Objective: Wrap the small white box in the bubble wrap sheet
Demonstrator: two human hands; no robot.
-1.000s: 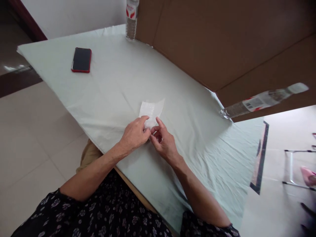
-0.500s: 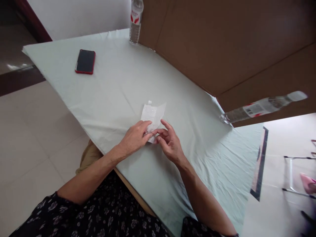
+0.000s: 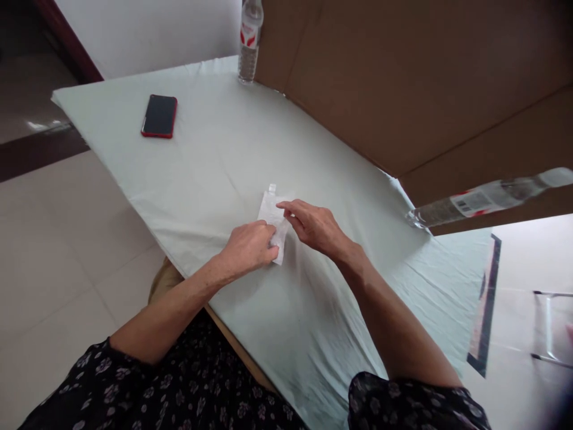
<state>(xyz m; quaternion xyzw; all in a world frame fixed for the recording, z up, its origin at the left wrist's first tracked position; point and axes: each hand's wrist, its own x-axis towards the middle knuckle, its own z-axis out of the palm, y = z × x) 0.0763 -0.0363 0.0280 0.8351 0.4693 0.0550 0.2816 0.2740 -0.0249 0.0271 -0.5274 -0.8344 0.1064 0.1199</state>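
A small white tissue-like sheet lies on the pale green tablecloth in front of me. My left hand is curled and presses down on the sheet's near end. My right hand lies over the sheet's right side, its fingers bent and pinching the sheet's upper edge. Part of the sheet is hidden under both hands.
A red-cased phone lies at the far left of the table. One water bottle stands at the back, another bottle at the right edge. A tall brown cardboard panel borders the table's far side. Tiled floor lies to the left.
My right hand has turned over and moved up across the sheet, from beside its near corner to its upper edge. The left hand stays on the near end. The view shifted slightly.
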